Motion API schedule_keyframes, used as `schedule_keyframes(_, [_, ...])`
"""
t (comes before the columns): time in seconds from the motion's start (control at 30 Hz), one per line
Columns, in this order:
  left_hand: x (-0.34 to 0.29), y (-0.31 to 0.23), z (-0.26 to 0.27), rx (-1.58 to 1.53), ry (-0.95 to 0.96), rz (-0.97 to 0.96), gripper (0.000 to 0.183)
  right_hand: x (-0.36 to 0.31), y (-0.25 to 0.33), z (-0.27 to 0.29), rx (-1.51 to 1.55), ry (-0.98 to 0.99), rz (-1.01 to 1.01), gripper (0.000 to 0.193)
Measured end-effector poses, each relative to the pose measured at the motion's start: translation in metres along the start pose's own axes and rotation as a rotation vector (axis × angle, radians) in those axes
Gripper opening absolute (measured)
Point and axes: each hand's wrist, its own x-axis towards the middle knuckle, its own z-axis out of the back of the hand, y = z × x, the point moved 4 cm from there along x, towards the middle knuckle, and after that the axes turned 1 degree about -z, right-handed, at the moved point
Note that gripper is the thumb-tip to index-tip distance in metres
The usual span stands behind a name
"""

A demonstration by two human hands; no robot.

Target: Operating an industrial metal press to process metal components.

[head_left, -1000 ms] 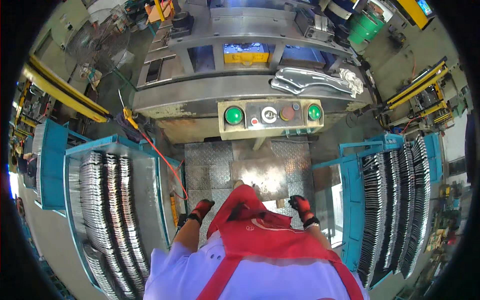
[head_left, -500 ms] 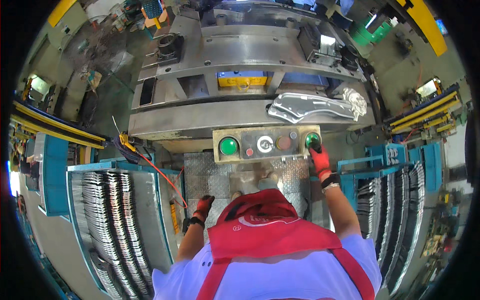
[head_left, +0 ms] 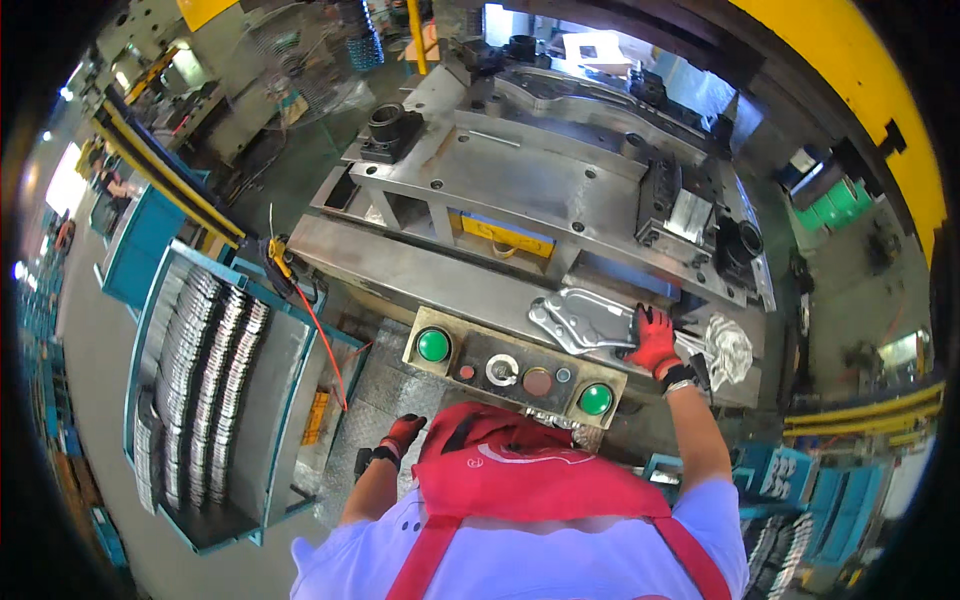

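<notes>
My right hand [head_left: 654, 342], in a red and black glove, is over the right end of a grey stamped metal part [head_left: 585, 318], its fingers closed on it. This part lies on the steel ledge [head_left: 420, 270] at the front of the press. A crumpled whitish cloth [head_left: 728, 350] rests just to the right of my hand. My left hand [head_left: 403, 434], gloved alike, hangs low beside my apron with fingers curled and nothing visible in it. Between me and the ledge stands a control box [head_left: 478, 350] with a green button [head_left: 433, 345] on the left and another green button [head_left: 595, 399] on the right.
Beyond the ledge lies a steel die [head_left: 530, 185], with a long formed piece [head_left: 590, 95] farther back. At left a teal rack [head_left: 278, 420] holds rows of stacked metal parts [head_left: 205, 390]. A yellow-handled tool [head_left: 280, 262] with a red hose hangs at the ledge's left end.
My right hand has left the right green button and moved up onto the stamped metal part. The view has turned, tilting the press; my left hand stays low by my side.
</notes>
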Motion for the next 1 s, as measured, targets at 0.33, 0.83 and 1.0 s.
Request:
schedule_keyframes(0.33, [-0.01, -0.01, -0.011, 0.237, 0.051, 0.018, 0.036, -0.015, 0.01, 0.027, 0.299, -0.188, 0.094, 0.111])
schedule_keyframes(0.83, [0.069, -0.044, 0.032, 0.196, 0.057, -0.118, 0.033, 0.085, 0.137, 0.319, 0.197, -0.594, 0.127, 0.108])
schedule_keyframes(1.0, [0.084, -0.022, 0.025, 0.002, 0.022, 0.008, 0.026, 0.187, 0.118, 0.34, 0.088, -0.507, 0.109, 0.105])
